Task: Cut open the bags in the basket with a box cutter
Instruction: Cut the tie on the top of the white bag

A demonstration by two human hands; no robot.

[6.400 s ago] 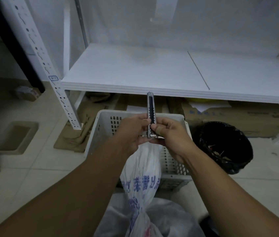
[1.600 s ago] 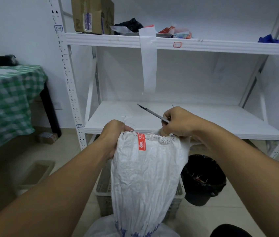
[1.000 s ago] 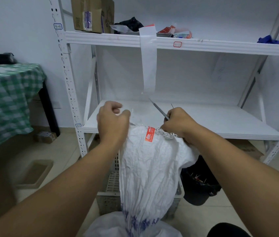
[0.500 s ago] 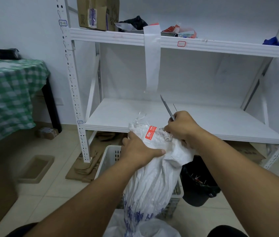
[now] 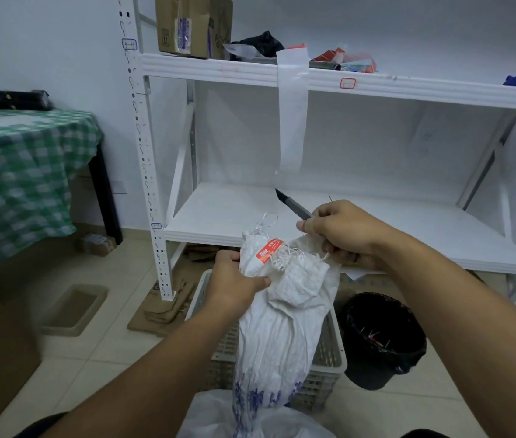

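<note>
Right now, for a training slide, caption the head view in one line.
Left hand grips the white woven bag over the basket; right hand holds the box cutter, blade raised.

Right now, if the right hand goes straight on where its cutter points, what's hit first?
The cutter points up-left: free air over the shelf, then probably the back wall; hanging strip sits close, depth unclear.

One wide head-worn view looks forward and down, close over the left hand (image 5: 234, 281) and right hand (image 5: 343, 235) at mid-frame; the shelf (image 5: 218, 210) fills the upper right, floor (image 5: 70, 358) the lower left.
</note>
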